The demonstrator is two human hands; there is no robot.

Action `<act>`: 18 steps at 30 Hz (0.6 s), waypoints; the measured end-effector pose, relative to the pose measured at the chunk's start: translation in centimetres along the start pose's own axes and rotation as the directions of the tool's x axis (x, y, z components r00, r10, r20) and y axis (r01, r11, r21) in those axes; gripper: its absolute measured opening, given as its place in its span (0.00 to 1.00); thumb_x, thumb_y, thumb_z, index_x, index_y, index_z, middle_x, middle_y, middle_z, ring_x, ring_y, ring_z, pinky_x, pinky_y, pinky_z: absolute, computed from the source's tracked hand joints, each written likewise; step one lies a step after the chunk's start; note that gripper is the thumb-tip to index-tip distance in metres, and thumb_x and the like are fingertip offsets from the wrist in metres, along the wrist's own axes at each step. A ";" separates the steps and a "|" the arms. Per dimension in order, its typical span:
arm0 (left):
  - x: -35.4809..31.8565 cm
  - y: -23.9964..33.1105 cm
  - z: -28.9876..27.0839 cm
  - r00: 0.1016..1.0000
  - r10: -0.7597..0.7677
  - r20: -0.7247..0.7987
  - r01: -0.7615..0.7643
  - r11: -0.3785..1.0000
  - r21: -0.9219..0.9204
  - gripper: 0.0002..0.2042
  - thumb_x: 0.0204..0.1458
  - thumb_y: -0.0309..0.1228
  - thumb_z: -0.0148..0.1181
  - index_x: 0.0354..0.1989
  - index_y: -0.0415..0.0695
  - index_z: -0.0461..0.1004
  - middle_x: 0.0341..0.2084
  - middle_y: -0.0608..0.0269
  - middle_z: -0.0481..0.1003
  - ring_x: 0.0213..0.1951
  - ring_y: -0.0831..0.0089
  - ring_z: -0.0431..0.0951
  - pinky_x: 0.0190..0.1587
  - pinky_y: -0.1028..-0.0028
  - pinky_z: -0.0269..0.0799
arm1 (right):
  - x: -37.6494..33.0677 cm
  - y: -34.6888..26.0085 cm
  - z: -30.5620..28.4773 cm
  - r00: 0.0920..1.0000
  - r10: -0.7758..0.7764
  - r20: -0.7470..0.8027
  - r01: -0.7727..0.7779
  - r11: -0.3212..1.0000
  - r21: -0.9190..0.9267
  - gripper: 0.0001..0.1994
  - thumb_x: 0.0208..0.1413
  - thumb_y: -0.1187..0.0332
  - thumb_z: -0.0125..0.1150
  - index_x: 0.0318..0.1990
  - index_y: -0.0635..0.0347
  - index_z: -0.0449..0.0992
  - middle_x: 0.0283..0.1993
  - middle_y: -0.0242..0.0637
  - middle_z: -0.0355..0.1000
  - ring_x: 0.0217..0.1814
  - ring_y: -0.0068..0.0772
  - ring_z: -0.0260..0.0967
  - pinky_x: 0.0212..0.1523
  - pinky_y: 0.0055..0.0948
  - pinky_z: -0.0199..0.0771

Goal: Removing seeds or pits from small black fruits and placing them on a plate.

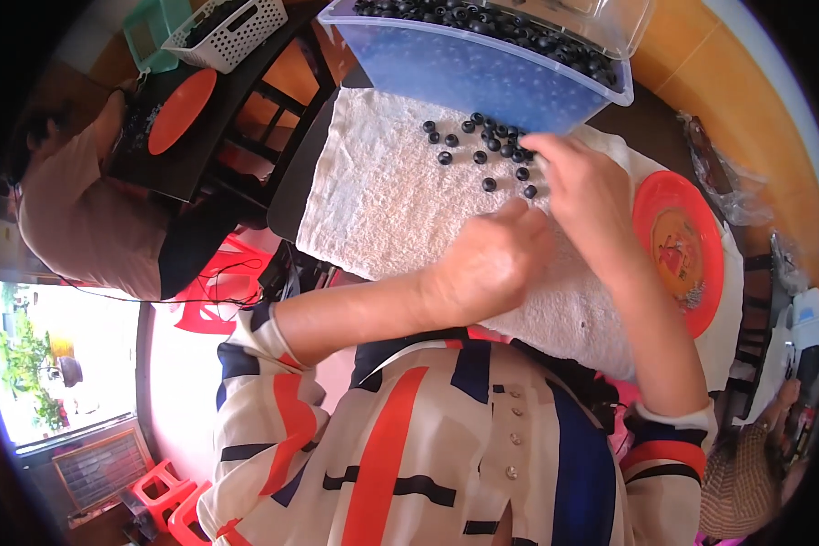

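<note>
Several small round black pieces (480, 157), each with a pale hole like a bead, lie scattered on a white towel (382, 196). My left hand (500, 259) is closed in a fist just above the towel, nearer to me than the pieces; what it holds, if anything, is hidden. My right hand (587, 182) reaches in from the right with its fingers drawn together. Its fingertips are at the right edge of the scattered pieces, and I cannot make out what is between them. Behind the pieces stands a clear plastic tub (464, 73) heaped with more of them.
A red plate (643, 205) with small silvery bits lies right of my right forearm. Clear plastic bags (733, 187) lie against the orange wall. At the left, a person (91, 214) sits by a dark table with an orange plate (182, 111) and a white basket (232, 41).
</note>
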State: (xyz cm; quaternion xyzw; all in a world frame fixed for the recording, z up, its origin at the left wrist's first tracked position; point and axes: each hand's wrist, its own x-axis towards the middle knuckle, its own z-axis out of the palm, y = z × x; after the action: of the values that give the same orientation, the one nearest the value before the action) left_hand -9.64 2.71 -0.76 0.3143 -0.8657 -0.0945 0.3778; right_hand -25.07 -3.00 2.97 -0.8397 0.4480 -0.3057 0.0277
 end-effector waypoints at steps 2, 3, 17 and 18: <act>-0.3 0.5 0.8 1.000 -0.021 -0.002 0.021 1.000 0.003 0.07 0.41 0.24 0.63 0.26 0.42 0.70 0.26 0.58 0.66 0.30 0.59 0.71 0.28 0.62 0.72 | 1.1 0.6 1.1 0.990 0.032 0.135 -0.011 0.989 -0.149 0.14 0.51 0.77 0.53 0.44 0.52 0.79 0.34 0.41 0.77 0.37 0.50 0.76 0.36 0.45 0.74; -0.4 0.6 1.0 0.999 -0.043 0.008 0.043 0.999 0.007 0.07 0.41 0.23 0.63 0.26 0.42 0.71 0.26 0.57 0.67 0.31 0.58 0.72 0.28 0.62 0.72 | 1.3 0.7 1.4 0.963 0.090 0.256 -0.013 0.957 -0.289 0.15 0.52 0.75 0.52 0.45 0.51 0.79 0.34 0.41 0.77 0.37 0.50 0.76 0.36 0.46 0.75; 0.8 -6.6 -4.8 0.997 -0.055 -0.052 0.068 0.948 0.311 0.15 0.41 0.20 0.64 0.40 0.43 0.79 0.45 0.64 0.75 0.51 0.55 0.71 0.50 0.58 0.72 | 2.4 2.5 1.9 0.986 0.036 0.165 -0.004 0.982 -0.191 0.08 0.53 0.72 0.60 0.40 0.49 0.81 0.34 0.40 0.79 0.37 0.47 0.77 0.37 0.42 0.75; 0.6 -6.7 -4.8 0.997 -0.055 -0.052 0.069 0.948 0.311 0.15 0.41 0.20 0.64 0.40 0.43 0.79 0.45 0.64 0.75 0.51 0.55 0.71 0.50 0.58 0.72 | 2.4 2.6 1.7 0.986 0.035 0.166 -0.003 0.982 -0.191 0.08 0.53 0.72 0.60 0.40 0.49 0.81 0.34 0.40 0.79 0.37 0.47 0.77 0.37 0.42 0.75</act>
State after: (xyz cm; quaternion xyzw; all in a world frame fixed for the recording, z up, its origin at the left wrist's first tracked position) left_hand -3.39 -2.58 0.25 0.3992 -0.8512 0.0388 0.3385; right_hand -25.04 -6.79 1.91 -0.8569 0.4793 -0.1892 -0.0121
